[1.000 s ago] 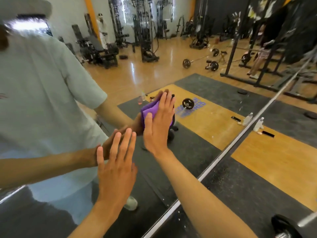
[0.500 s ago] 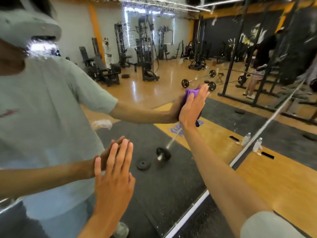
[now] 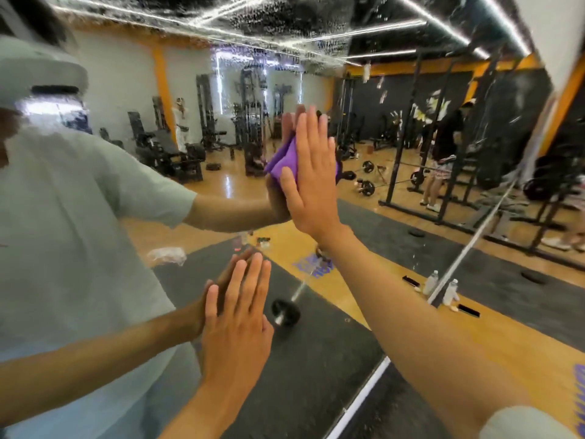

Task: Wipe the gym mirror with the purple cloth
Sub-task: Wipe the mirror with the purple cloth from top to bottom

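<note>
Most of the purple cloth [image 3: 285, 160] lay hidden behind the flat right hand [image 3: 311, 175]; only a folded corner poked out at the hand's nine o'clock. The right sleeve [image 3: 522, 423] was cut off by the frame at five o'clock. The left forearm ran out at the bottom edge, at six o'clock. Droplets smeared the mirror [image 3: 221, 42] toward twelve o'clock, so the reflected ceiling was broken up. The purple floor lettering [image 3: 311, 267] sat partly behind the right forearm and was too blurred to read. Whether the small bottle [image 3: 451, 291] at three o'clock touched the mirror's base, I couldn't tell.
</note>
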Tool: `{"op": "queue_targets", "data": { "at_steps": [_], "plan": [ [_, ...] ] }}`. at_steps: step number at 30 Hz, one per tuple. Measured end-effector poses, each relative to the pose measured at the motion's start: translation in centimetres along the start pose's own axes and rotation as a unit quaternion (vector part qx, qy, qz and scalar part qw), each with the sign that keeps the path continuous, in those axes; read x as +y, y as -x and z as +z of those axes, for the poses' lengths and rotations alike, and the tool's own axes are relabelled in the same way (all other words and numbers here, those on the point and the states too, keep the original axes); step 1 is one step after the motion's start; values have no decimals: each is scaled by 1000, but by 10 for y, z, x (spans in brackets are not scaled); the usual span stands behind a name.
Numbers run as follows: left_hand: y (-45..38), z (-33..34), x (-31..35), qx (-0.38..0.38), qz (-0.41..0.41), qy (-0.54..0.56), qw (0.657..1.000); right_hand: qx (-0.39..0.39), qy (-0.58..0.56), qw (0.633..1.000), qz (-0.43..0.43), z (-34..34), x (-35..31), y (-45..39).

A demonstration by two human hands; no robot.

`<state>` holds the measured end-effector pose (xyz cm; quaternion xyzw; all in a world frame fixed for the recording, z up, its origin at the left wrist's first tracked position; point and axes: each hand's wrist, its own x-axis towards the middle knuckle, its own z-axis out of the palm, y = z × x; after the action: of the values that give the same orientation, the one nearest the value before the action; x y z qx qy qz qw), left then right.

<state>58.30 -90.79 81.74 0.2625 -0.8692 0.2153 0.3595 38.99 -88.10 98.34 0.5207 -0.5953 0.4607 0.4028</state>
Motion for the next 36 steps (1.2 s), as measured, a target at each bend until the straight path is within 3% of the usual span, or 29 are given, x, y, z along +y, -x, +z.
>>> {"op": "queue_targets", "data": {
  "at_steps": [4,12,23,27,29,32,36],
  "plan": [
    [-21,-4,8,4,-8,10,1000,49,-19,994,96,-9,39,-15],
    [-109,-38,22,107,-36,-10,994,65,-24,989,131,-15,96,-9],
    [-179,-38,46,168,-3,-68,983,63,-23,971,230,-20,209,65],
    [-206,-37,46,183,-1,-86,979,65,-16,965,255,-18,212,58],
    [-211,-34,47,196,-2,-119,973,56,-21,972,225,-19,197,38],
    [-209,-32,46,211,7,-151,966,28,-3,994,102,-24,157,-7],
    [-210,-30,43,215,11,-170,962,-4,40,998,-57,-32,116,-59]
  ]
}}
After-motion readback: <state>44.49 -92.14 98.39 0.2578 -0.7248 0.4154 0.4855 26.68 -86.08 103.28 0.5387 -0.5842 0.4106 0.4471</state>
